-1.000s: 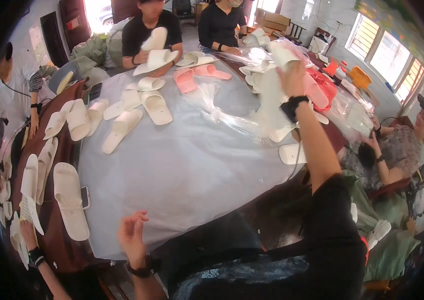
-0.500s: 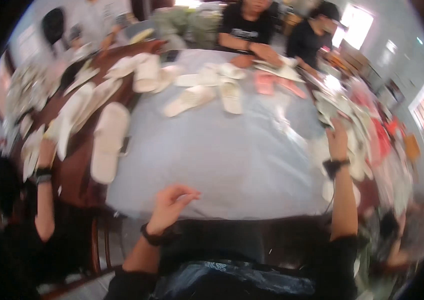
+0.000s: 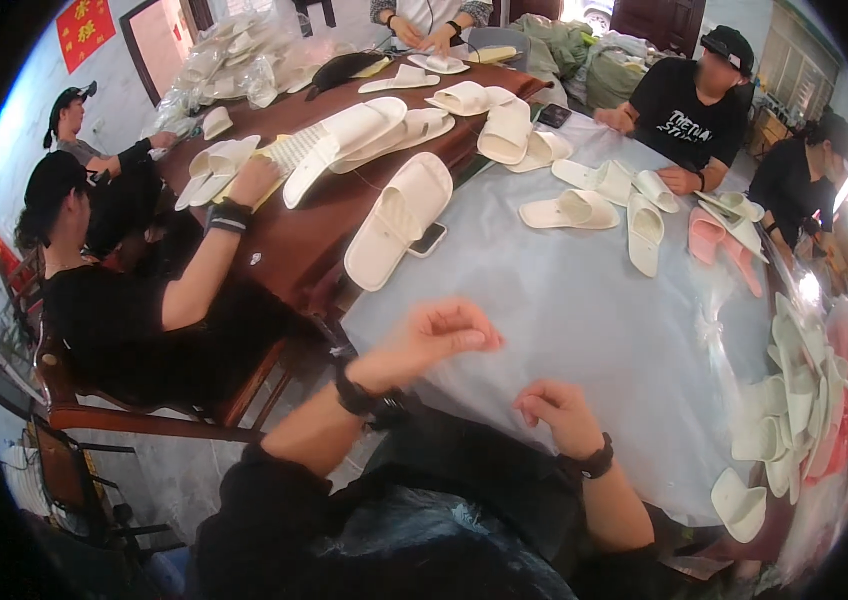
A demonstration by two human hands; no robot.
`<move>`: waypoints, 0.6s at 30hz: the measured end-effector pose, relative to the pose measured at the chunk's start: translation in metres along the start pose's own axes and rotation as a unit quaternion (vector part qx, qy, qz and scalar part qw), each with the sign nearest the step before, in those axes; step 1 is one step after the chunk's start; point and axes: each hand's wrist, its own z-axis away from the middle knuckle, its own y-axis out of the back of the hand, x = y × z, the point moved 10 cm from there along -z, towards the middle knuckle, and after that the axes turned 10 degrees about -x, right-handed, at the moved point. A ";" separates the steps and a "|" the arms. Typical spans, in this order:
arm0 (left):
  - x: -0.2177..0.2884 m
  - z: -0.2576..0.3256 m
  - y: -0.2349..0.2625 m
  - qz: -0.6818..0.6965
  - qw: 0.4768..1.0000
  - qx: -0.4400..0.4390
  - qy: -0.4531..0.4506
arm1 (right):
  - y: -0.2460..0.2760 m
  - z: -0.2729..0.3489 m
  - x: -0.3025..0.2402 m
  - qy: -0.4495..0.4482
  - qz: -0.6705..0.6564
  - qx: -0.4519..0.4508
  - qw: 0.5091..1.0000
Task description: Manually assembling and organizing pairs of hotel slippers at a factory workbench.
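My left hand (image 3: 439, 338) is raised over the near left part of the plastic-covered table (image 3: 584, 310), its fingers curled in and nothing visible in them. Lower and to its right, near the front edge, my right hand (image 3: 559, 412) is loosely closed, also with no object showing. The two hands are apart. Nearest beyond my left hand lies a large white slipper (image 3: 402, 220), partly over a phone (image 3: 428, 241). White slippers (image 3: 594, 210) lie across the far side, beside pink slippers (image 3: 706, 235).
A heap of pale slippers (image 3: 784, 400) lines the right edge, with a single slipper (image 3: 739, 505) at its near end. At left, a co-worker's hand (image 3: 256, 180) touches slippers on a brown table (image 3: 304, 245). Bagged slippers (image 3: 229, 65) stand behind. Other people sit around.
The view has turned left. My right hand has come away from the slipper heap at the right, back toward my left hand. My left hand's fingers are now more curled.
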 end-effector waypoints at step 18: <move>0.047 -0.046 0.233 -0.789 0.569 0.185 0.136 | 0.028 0.054 0.001 0.001 0.052 0.118 0.992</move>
